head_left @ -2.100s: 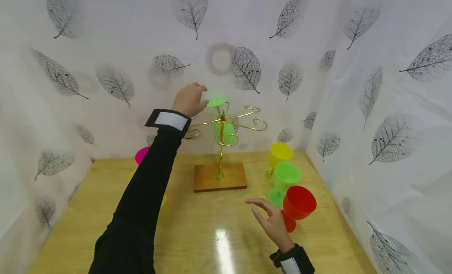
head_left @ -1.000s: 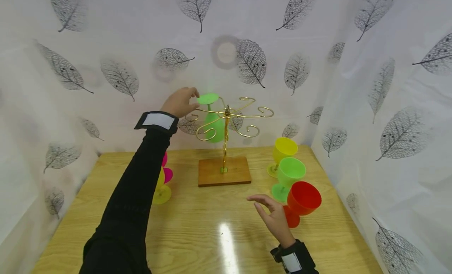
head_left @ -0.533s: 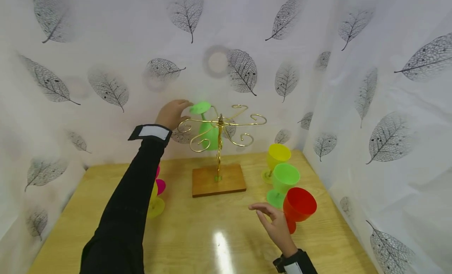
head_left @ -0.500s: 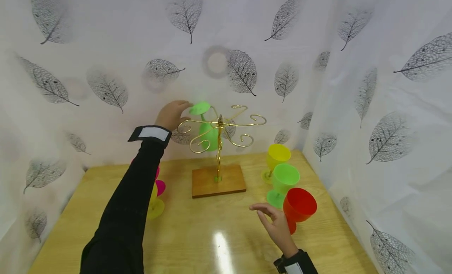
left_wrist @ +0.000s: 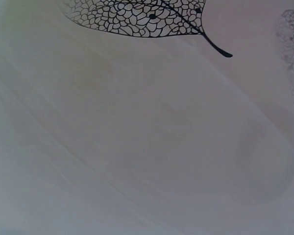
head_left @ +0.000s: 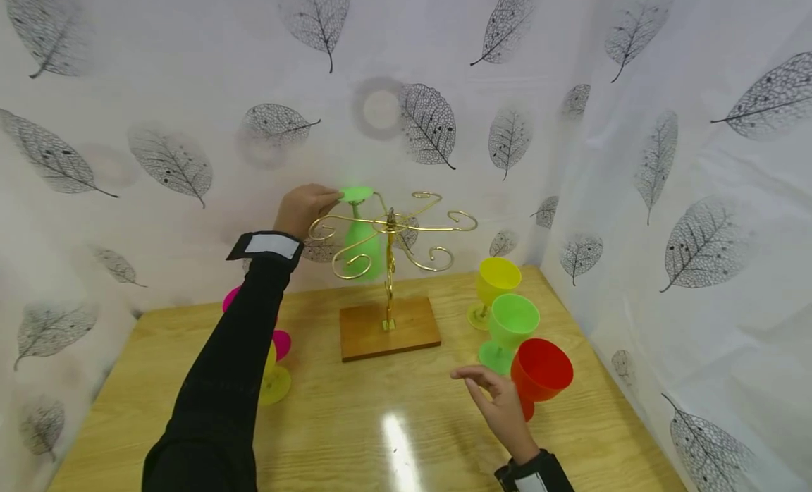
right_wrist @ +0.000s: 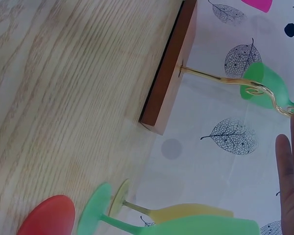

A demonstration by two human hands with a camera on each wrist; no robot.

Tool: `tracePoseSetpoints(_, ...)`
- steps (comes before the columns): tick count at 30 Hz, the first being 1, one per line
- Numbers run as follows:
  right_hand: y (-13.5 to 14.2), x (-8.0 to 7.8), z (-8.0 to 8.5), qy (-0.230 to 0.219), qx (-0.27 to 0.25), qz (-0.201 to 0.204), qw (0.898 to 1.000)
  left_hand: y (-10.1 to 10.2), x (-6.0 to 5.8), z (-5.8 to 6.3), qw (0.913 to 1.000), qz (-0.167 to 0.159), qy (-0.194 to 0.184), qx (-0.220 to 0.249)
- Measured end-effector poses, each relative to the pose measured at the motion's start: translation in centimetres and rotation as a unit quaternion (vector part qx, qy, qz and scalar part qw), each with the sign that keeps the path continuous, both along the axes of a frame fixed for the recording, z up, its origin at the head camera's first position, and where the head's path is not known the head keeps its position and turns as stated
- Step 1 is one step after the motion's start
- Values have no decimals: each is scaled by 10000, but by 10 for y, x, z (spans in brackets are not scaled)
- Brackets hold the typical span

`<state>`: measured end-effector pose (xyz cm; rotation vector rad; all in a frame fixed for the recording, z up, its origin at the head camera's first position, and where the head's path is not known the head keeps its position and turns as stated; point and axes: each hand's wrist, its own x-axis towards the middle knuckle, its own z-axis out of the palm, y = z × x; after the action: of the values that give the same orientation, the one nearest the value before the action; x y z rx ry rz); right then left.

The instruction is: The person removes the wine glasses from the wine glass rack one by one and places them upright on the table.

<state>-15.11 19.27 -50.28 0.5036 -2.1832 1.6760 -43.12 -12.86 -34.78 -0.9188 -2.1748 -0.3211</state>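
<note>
A gold wire rack [head_left: 390, 287] with curled arms rises from a wooden base [head_left: 415, 330]. Upside down on one rear-left arm hangs a green goblet [head_left: 364, 237]. My left hand [head_left: 302, 210] reaches over to it and pinches the edge of its foot between fingertips and thumb. Only the leaf-printed sheet appears in the left wrist view. My right hand [head_left: 504, 414] hovers over the table with fingers loosely bent, holding nothing, just left of an upright red goblet [head_left: 542, 369]. In the right wrist view, the hanging green goblet [right_wrist: 267, 85] shows beyond that hand's fingers [right_wrist: 286, 169].
Behind the red goblet stand a second green goblet [head_left: 512, 317] and a yellow goblet [head_left: 497, 279] on the right. At left, my sleeve partly covers another yellow goblet [head_left: 275, 386] and pink goblets [head_left: 283, 344]. A leaf-printed sheet [head_left: 216, 69] encloses the table's back and sides.
The rack's arms have turned and the hanging green goblet has swung left. My left hand has moved left and lower, closing the gap to the goblet's foot. The right hand has barely moved.
</note>
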Motion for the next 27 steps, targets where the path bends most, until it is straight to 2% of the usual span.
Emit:
tracePoseSetpoints(7, 3, 0, -4, -162, 27, -129, 9998, 4, -10, 4, 9987, -115, 423, -254)
tracePoseSetpoints(12, 6, -2, -5, -221, 21, -165, 9996, 8, -15, 6, 9989, -150, 399, -196)
tracePoseSetpoints(15, 6, -2, -5, -215, -9, -190, 9996, 8, -15, 11, 9997, -190, 120, -69)
tracePoseSetpoints(20, 8, -5, -9, -56, -68, -168, 9998, 9, -15, 28, 9971, -146, -740, 105)
tracePoseSetpoints(23, 9, -6, -12, 56, -118, -94, 9999, 11, -14, 39, 9933, 20, -1150, -82)
tracePoseSetpoints(27, 8, -5, -14, 72, -190, -45, 9998, 17, -10, 50, 9896, 265, -1296, -560)
